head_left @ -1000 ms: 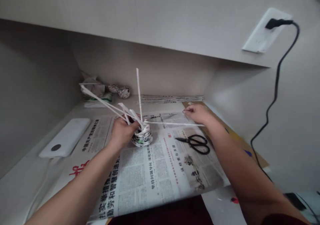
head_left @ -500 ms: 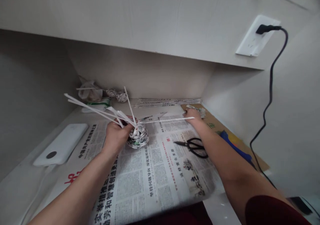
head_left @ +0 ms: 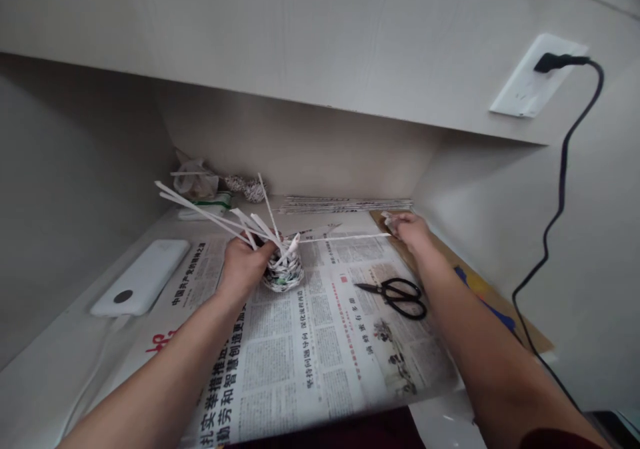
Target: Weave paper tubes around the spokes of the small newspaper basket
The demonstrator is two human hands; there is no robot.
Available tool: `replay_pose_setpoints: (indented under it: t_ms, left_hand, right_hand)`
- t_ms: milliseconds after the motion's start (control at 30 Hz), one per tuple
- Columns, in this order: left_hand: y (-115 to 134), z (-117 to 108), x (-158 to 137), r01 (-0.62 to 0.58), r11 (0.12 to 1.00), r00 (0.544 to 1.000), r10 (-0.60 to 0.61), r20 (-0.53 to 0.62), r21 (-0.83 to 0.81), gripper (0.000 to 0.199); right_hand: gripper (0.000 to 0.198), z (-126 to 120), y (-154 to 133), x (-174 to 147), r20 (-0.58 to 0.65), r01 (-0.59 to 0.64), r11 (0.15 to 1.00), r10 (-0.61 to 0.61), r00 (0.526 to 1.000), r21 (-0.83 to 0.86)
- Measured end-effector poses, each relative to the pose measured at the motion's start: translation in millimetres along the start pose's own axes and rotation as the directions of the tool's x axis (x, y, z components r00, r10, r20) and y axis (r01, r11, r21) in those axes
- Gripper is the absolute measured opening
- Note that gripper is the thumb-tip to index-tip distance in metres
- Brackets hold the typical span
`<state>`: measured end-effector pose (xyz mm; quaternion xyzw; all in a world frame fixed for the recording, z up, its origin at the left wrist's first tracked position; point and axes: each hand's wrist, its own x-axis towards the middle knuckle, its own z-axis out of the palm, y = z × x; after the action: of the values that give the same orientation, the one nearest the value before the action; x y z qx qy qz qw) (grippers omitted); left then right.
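Observation:
My left hand (head_left: 245,262) grips a small woven basket of rolled newspaper (head_left: 284,272) near its top. White paper tubes (head_left: 200,212) stick out from the weave to the upper left, and one long paper tube (head_left: 345,238) runs out to the right. At the cardboard's far end, my right hand (head_left: 413,229) is closed on a crumpled whitish wad (head_left: 390,222), perhaps tissue or cloth. Below that hand, black-handled scissors (head_left: 395,297) lie on the newspaper, blades pointing left.
Newspaper sheets (head_left: 280,382) cover the tabletop. A white power bank (head_left: 143,279) with a cable lies left. Along the back are a bundle of paper tubes (head_left: 345,204), a woven paper piece (head_left: 247,188) and a plastic bag (head_left: 195,179). Cardboard (head_left: 440,249) lies right, beside a hanging black cord (head_left: 563,176).
My right hand has pulled back to the right, and the whitish wad now shows at its fingertips. My left hand still holds the basket, tilted slightly differently. The whole view has shifted a little.

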<state>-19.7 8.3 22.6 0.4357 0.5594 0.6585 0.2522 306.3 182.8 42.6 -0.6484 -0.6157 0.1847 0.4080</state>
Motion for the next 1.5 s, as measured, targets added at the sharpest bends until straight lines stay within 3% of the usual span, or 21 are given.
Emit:
replay_pose_setpoints:
  t_ms: [100, 167, 200, 300, 367, 433, 533, 767, 900, 1000, 1200, 1367, 1500]
  left_hand:
    - [1, 2, -2, 0.023, 1.000, 1.000, -0.023, 0.015, 0.008, 0.018]
    - [4, 4, -5, 0.024, 0.999, 0.999, -0.026, 0.036, 0.039, 0.018]
    - [5, 4, -6, 0.014, 0.998, 0.999, -0.017, 0.047, 0.060, 0.019]
    - [7, 6, -10, 0.006, 0.997, 0.998, -0.011, 0.061, 0.071, 0.019]
    - [8, 7, -13, 0.002, 0.998, 0.996, -0.008, 0.094, 0.067, 0.017]
    - [9, 7, -14, -0.013, 0.999, 0.991, 0.007, 0.137, 0.048, 0.015]
    - [9, 7, -15, -0.026, 1.000, 0.984, 0.024, 0.177, 0.012, 0.016]
    - [8, 8, -13, 0.012, 1.000, 0.988, -0.012, 0.154, 0.002, 0.016]
    - [11, 9, -14, 0.013, 1.000, 0.988, -0.014, 0.154, 0.007, 0.014]
    - [11, 9, -13, 0.014, 1.000, 0.989, -0.015, 0.146, 0.012, 0.013]
    - [9, 11, -13, 0.009, 0.998, 0.989, -0.017, 0.149, 0.059, 0.011]
    - [8, 8, -13, 0.018, 0.999, 0.989, -0.024, 0.148, 0.042, 0.012]
    - [5, 7, -11, 0.046, 0.999, 0.985, -0.042, 0.170, -0.018, 0.015]
  right_hand:
    - [0.019, -16, -27, -23, -0.024, 0.020, 0.989, -0.017, 1.000, 0.148]
    - [0.019, -17, -53, -54, 0.073, 0.098, 0.930, -0.132, 0.989, 0.353]
    - [0.021, -14, -67, -73, 0.155, 0.138, 0.887, -0.227, 0.961, 0.441]
    - [0.016, 3, -103, -135, 0.371, 0.262, 0.852, -0.447, 0.814, 0.453]
    - [0.012, 18, -118, -166, 0.393, 0.413, 0.817, -0.562, 0.728, 0.403]
    - [0.011, 32, -126, -183, 0.328, 0.583, 0.744, -0.668, 0.668, 0.326]
    - [0.011, 46, -126, -185, 0.224, 0.711, 0.665, -0.746, 0.627, 0.227]
    - [0.011, 53, -114, -173, 0.132, 0.753, 0.654, -0.755, 0.642, 0.079]
    - [0.012, 56, -111, -178, 0.094, 0.828, 0.560, -0.827, 0.555, 0.035]
    - [0.011, 57, -111, -183, 0.160, 0.855, 0.513, -0.853, 0.497, 0.078]
    - [0.018, 54, -112, -179, 0.380, 0.838, 0.545, -0.780, 0.497, 0.021]
    - [0.025, 47, -114, -171, 0.482, 0.852, 0.509, -0.781, 0.397, 0.124]
    - [0.033, 40, -112, -171, 0.420, 0.822, 0.540, -0.798, 0.432, 0.181]
